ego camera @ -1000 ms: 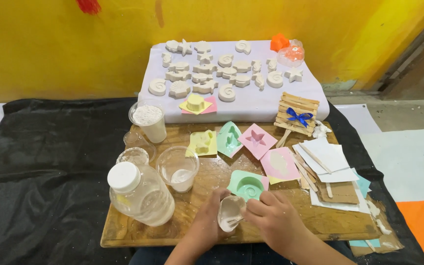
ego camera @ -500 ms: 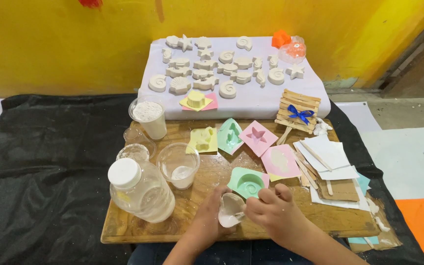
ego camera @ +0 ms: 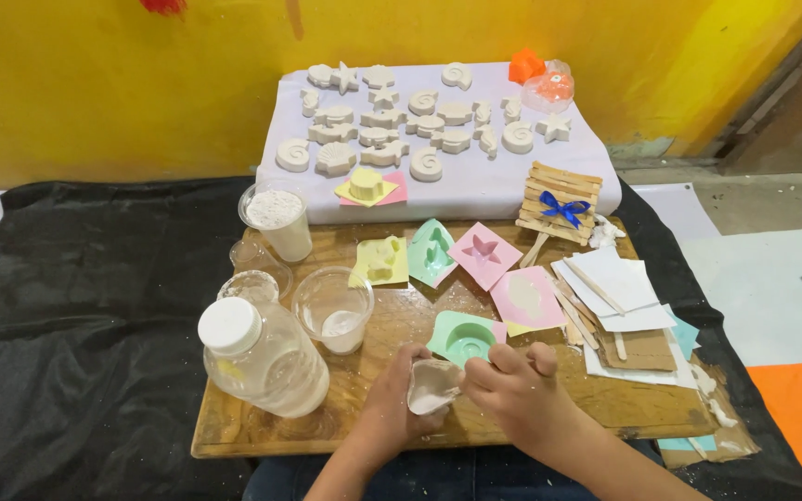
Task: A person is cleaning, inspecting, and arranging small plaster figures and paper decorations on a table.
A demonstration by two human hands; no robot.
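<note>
both forearms come up from the bottom edge and meet over the near rim of the wooden board (ego camera: 262, 431). the left hand (ego camera: 392, 404) lies palm inward, fingers curled and clamped round a small white mould (ego camera: 432, 387) smeared with plaster, which tilts its hollow toward the right. the right hand (ego camera: 512, 385) sits just beside it, knuckles up, fingers folded into a loose fist with the fingertips (ego camera: 475, 378) pressed on the mould's rim; whether anything is held inside that fist cannot be told. the mould is at the front middle of the board, just below a green mould (ego camera: 464, 336). left of the hands lies a clear plastic bottle (ego camera: 266, 357) with a white cap, and behind it a clear cup (ego camera: 331, 309) with white plaster in the bottom. further back, white plaster casts (ego camera: 401, 125) lie in rows on a pale cloth.
</note>
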